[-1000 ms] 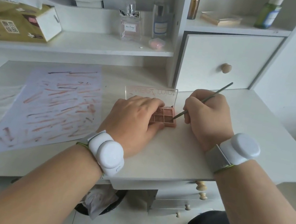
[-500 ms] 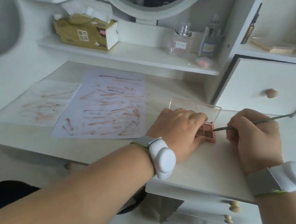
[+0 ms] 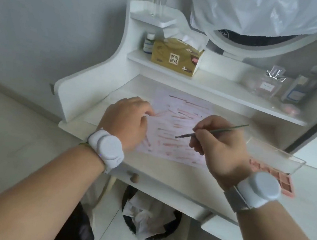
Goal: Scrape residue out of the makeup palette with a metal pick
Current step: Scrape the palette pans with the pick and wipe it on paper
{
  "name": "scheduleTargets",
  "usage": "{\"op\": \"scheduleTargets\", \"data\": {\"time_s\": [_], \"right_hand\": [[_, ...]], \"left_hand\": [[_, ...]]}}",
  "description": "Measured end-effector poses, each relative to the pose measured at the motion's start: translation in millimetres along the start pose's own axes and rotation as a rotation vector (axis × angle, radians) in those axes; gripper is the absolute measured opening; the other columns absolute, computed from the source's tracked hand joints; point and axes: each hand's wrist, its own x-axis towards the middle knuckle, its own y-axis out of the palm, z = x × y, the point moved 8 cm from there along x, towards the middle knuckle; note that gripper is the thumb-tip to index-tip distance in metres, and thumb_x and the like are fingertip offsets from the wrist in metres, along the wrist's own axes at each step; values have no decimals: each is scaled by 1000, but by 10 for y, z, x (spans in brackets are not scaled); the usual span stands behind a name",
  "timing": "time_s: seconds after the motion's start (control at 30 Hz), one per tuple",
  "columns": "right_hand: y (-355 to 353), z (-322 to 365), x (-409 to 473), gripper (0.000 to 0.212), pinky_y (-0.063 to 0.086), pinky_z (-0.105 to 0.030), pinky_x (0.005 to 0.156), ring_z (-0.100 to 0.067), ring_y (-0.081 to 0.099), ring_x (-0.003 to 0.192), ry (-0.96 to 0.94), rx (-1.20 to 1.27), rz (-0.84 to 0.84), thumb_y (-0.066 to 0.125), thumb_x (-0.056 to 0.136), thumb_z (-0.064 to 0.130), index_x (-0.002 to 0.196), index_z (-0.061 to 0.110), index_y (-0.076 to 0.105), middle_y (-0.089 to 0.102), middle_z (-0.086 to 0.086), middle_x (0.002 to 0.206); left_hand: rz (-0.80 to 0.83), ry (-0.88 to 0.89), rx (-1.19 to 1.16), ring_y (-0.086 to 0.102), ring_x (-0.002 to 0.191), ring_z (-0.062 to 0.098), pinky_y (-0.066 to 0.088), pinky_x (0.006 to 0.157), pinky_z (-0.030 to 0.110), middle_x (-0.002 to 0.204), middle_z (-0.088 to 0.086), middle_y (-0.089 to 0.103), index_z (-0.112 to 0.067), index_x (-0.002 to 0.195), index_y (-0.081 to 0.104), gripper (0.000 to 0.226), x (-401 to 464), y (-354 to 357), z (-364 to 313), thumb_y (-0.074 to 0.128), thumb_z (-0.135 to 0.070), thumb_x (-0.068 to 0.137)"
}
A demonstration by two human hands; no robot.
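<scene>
The pink makeup palette [image 3: 279,177] lies open on the white desk [image 3: 176,174] at the right, its clear lid [image 3: 274,155] raised; my right wrist hides part of it. My right hand [image 3: 216,145] grips the thin metal pick [image 3: 212,131] like a pen, tip down on a white paper sheet [image 3: 181,123] streaked with pink and brown marks. My left hand [image 3: 127,123] rests flat on the sheet's left side, fingers loosely curled, holding nothing that I can see. Neither hand touches the palette.
A tissue box [image 3: 176,56], a small bottle [image 3: 148,43], a perfume bottle [image 3: 267,83] and another bottle [image 3: 298,89] stand on the shelf under a round mirror [image 3: 264,43]. A bin [image 3: 148,217] with crumpled paper sits under the desk. A drawer knob [image 3: 133,177] faces me.
Both hands left the palette and moved left onto the streaked paper. The pick tip went from the palette pan to the sheet. My view swung left.
</scene>
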Motion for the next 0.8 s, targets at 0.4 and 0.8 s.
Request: {"op": "scheduleTargets", "data": {"time_s": [0.4,0.8], "right_hand": [[811,-57,476,18,55,-32,49,-34,73,70,126,-492,69,57,86,12,74,13,70,76,-3,64],[657,14,197,21,52,-34,55,-18,58,53,162,-538,180,56,82,10,66,3,68,72,-9,60]], "left_hand": [[157,21,83,56,110,24,43,94,42,118,-8,64,-30,112,65,30,-103,206,184,48,-22,89],[164,-7,90,55,109,23,41,97,43,119,-9,64,-28,109,69,30,-88,210,203,48,-19,90]]}}
